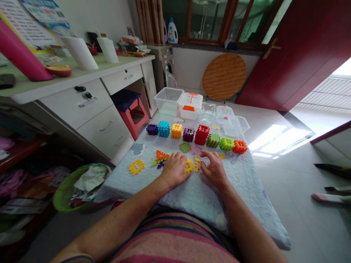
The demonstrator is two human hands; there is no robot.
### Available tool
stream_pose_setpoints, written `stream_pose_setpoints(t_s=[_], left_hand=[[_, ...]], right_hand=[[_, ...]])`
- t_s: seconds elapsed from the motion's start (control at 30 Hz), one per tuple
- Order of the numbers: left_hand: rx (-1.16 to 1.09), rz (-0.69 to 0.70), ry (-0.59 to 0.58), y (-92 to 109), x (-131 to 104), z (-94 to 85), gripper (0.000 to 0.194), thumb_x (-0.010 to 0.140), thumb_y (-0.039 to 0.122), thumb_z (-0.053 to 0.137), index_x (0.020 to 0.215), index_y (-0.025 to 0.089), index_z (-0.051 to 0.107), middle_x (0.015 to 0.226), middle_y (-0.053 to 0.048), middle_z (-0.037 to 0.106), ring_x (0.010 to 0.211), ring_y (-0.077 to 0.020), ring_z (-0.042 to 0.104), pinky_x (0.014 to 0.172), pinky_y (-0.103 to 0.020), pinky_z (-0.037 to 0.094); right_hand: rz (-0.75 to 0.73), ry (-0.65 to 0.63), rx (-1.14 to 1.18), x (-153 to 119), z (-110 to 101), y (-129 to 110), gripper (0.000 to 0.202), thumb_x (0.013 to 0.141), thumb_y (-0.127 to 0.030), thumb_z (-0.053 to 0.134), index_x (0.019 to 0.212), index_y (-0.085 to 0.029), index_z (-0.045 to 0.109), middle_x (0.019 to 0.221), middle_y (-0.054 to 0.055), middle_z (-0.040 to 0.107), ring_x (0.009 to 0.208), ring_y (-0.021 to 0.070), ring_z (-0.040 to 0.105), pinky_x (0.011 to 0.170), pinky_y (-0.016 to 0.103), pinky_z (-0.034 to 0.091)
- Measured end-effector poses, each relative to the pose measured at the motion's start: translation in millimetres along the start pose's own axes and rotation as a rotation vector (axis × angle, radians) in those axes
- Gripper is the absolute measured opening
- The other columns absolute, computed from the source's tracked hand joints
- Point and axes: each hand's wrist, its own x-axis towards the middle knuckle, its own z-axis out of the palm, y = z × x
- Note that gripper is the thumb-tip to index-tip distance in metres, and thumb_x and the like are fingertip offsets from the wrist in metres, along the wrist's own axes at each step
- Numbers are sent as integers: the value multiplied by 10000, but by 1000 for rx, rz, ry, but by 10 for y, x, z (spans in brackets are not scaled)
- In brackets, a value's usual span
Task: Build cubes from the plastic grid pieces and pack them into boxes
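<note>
Narrow yellow pc (197,164), long axis running away from us, is betw. our curled R hand (215,168) & yellow panel (188,166) at our L hand (175,170); can't tell if either grips.

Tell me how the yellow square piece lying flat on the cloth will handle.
The yellow square piece is probably light, since openings cut through its middle. It looks like stiff plastic, so it should keep its shape when lifted. Lying flat on the quilted cloth, it would likely slide or snag rather than roll.
</note>
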Motion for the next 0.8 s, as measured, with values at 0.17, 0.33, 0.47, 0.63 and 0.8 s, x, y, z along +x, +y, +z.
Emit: stream_pose_setpoints(t_s=[0.17, 0.33, 0.47, 0.63, 0.8], left_hand=[[21, 3, -23, -8, 90, -48, 422, 715, 536, 686, 939, 181, 640, 974, -128, 614, 946, -323, 551, 803, -438, 449], [61, -6, 12, 23, 163, -35, 368, 732, 535, 658, 860, 190, 660, 891, -128, 631, 900, -322, 560, 725, -425, 438], [126, 38, 65, 62, 163, -5, 338, 743, 505, 655, 842, 182, 669, 886, -137, 647, 903, -323, 560, 729, -433, 423], [132, 65, 53, 88, 180, -13, 302, 717, 472, 677, 815, 187, 670, 857, -138, 662, 885, -321, 567, 742, -441, 406], [38, 204, 84, -65, 208, -149, 333, 668, 472, 705, 845, 196, 646, 875, -112, 649, 896, -306, 558, 789, -447, 404]], right_hand=[[50, 30, 20, 13, -25, -1, 412, 751, -129, 536, 1147, -215, 607, 969, 57, 700, 969, 247, 594, 914, 430, 475], [194, 214, 63, 31, -113, 85, 369, 773, -176, 526, 1130, -207, 609, 954, 66, 705, 958, 243, 615, 919, 448, 474], [315, 427, 154, 52, -203, 153, 342, 794, -204, 519, 1127, -183, 594, 965, 80, 689, 904, 218, 636, 857, 415, 504], [371, 620, 178, 72, -287, 216, 334, 819, -237, 510, 1140, -183, 587, 994, 80, 660, 908, 202, 625, 822, 391, 509], [390, 650, 183, 53, -283, 268, 329, 820, -237, 503, 1135, -183, 582, 989, 76, 651, 912, 196, 625, 808, 373, 512]])
